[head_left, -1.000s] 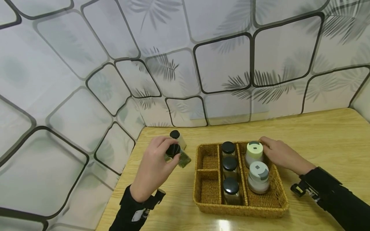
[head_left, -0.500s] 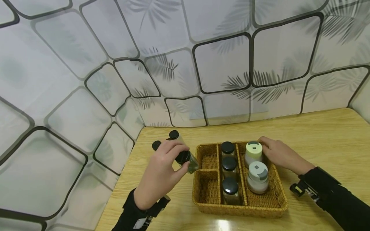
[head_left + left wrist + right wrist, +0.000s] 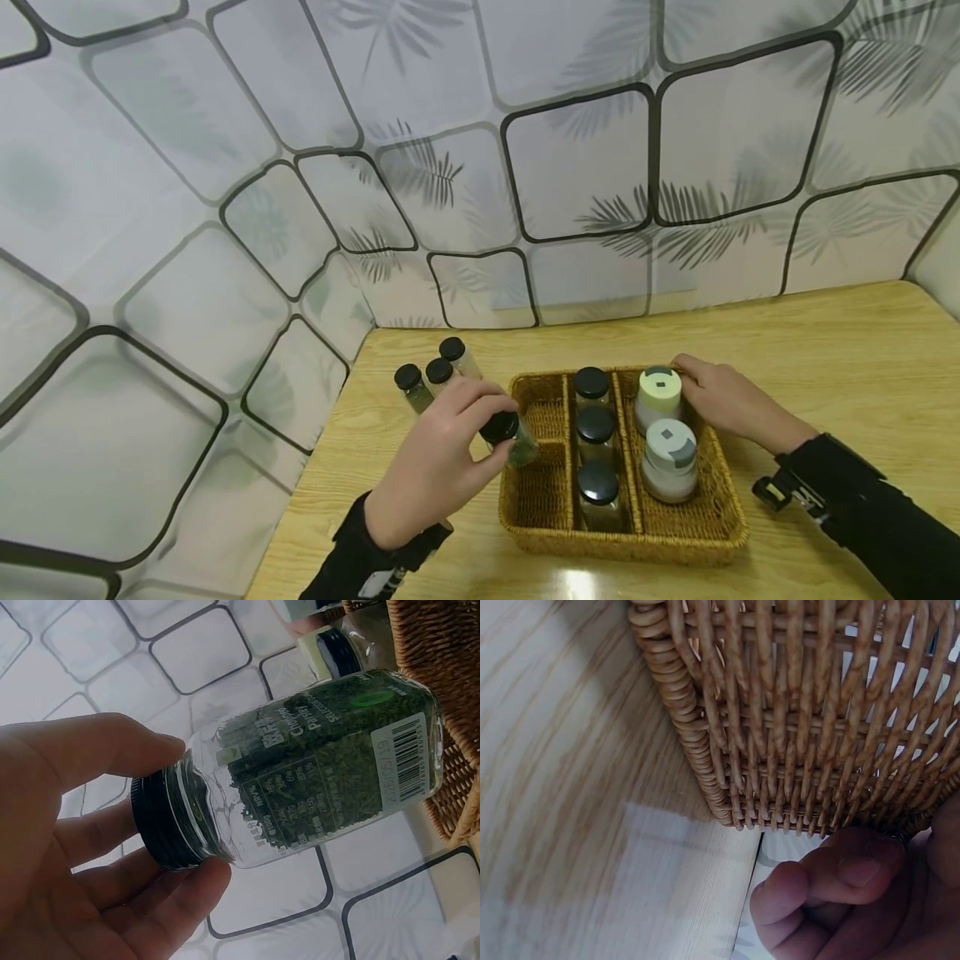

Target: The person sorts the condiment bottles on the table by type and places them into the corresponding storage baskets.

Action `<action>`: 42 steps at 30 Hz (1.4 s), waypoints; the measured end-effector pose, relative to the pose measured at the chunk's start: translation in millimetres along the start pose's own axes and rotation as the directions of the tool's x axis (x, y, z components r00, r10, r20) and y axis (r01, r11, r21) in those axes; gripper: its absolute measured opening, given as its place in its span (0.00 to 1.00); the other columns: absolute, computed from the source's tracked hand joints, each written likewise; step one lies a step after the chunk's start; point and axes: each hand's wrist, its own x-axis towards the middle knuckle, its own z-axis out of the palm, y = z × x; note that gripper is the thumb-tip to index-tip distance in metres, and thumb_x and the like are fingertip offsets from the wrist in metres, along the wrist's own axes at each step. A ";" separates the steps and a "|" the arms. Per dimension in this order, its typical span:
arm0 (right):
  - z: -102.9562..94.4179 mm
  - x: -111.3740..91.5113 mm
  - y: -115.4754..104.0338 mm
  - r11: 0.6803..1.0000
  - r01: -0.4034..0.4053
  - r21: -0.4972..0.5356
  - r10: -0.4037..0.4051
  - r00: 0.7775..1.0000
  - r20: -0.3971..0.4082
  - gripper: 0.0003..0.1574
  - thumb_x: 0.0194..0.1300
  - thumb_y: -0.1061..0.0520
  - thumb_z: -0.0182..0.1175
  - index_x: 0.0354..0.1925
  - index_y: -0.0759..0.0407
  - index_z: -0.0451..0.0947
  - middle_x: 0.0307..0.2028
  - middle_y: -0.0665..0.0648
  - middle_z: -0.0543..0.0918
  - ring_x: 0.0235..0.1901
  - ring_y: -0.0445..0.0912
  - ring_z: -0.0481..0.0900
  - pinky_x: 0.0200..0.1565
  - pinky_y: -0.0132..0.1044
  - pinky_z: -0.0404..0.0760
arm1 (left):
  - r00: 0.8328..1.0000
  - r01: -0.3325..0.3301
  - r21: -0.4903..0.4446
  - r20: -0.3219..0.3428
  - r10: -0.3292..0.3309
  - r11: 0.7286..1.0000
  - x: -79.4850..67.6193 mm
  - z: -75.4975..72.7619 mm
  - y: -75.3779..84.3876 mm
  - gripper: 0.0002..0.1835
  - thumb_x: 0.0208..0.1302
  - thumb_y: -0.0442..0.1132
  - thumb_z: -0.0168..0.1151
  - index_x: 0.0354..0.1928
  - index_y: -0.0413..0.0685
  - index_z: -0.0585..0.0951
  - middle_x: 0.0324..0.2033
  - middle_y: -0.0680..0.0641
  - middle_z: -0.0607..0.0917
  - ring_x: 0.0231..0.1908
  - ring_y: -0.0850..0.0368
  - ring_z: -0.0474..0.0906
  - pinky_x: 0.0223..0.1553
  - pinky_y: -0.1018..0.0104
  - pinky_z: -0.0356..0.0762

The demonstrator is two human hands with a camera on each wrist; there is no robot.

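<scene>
A person's left hand [image 3: 438, 454] clamps thumb and fingers around the black ribbed lid of a clear glass jar of green flakes [image 3: 525, 447], carrying it tilted at the left rim of a brown woven wicker basket [image 3: 622, 550]. The left wrist view shows the printed label on the jar reading "Chopped Parsley," with a white barcode near its base; whether the base touches the wicker cannot be told. At the basket's far right corner, the right hand [image 3: 738, 408] grips the rim with curled fingers. Inside, the left side is split into two small compartments, the long middle one holds a row of three black-lidded clear jars [image 3: 598, 485], and the right one holds a jar with a pale yellow-green lid [image 3: 661, 390] at the back and, in front of it, a round jar with a white and grey lid [image 3: 671, 450]. Beyond the left hand, well apart from the right, three more black-capped glass jars [image 3: 415, 388] are grouped on the light wood-grain table [image 3: 847, 350], before a pale wall covering [image 3: 585, 167] patterned with dark rounded outlines and grey fern leaves.
</scene>
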 end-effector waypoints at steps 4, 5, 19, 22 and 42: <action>0.2 0.5 0.9 1.000 0.001 -0.005 -0.001 1.000 -0.004 0.15 0.77 0.56 0.38 0.49 0.59 0.71 0.21 0.55 0.71 0.13 0.43 0.64 0.16 0.37 0.66 | 1.000 0.003 -0.010 0.019 -0.003 1.000 -0.4 4.1 0.5 0.17 0.59 0.39 0.64 0.51 0.49 0.78 0.50 0.52 0.76 0.52 0.63 0.65 0.54 0.71 0.66; 0.3 0.6 1.0 1.000 0.002 -0.007 -0.002 1.000 -0.006 0.15 0.77 0.56 0.39 0.49 0.59 0.71 0.21 0.55 0.71 0.13 0.43 0.64 0.16 0.37 0.66 | 1.000 0.004 -0.011 0.022 -0.003 1.000 -0.6 5.0 0.6 0.17 0.59 0.39 0.64 0.51 0.50 0.78 0.50 0.52 0.76 0.51 0.63 0.65 0.54 0.71 0.67; -1.9 1.3 -1.4 1.000 -0.013 -0.006 0.013 1.000 -0.002 0.15 0.76 0.57 0.39 0.50 0.60 0.71 0.21 0.55 0.72 0.13 0.44 0.65 0.16 0.38 0.66 | 0.998 -0.037 -0.050 0.054 0.040 0.998 -2.0 17.5 1.4 0.16 0.55 0.37 0.66 0.48 0.51 0.79 0.46 0.54 0.77 0.47 0.64 0.67 0.41 0.70 0.74; -2.2 1.3 -1.7 1.000 -0.015 -0.008 0.015 1.000 -0.002 0.15 0.76 0.57 0.39 0.50 0.60 0.71 0.21 0.55 0.72 0.13 0.44 0.65 0.16 0.38 0.66 | 0.996 -0.050 -0.061 0.073 0.054 0.997 -3.4 21.2 2.0 0.17 0.54 0.36 0.66 0.48 0.50 0.79 0.47 0.53 0.77 0.47 0.64 0.67 0.39 0.71 0.75; -1.0 0.9 0.2 1.000 -0.012 0.008 0.012 1.000 -0.002 0.16 0.78 0.53 0.37 0.48 0.58 0.71 0.21 0.55 0.71 0.13 0.44 0.64 0.17 0.38 0.65 | 0.985 -0.072 -0.084 0.154 0.085 0.994 -12.1 39.7 4.0 0.17 0.53 0.36 0.67 0.47 0.50 0.80 0.48 0.52 0.78 0.50 0.63 0.68 0.47 0.71 0.73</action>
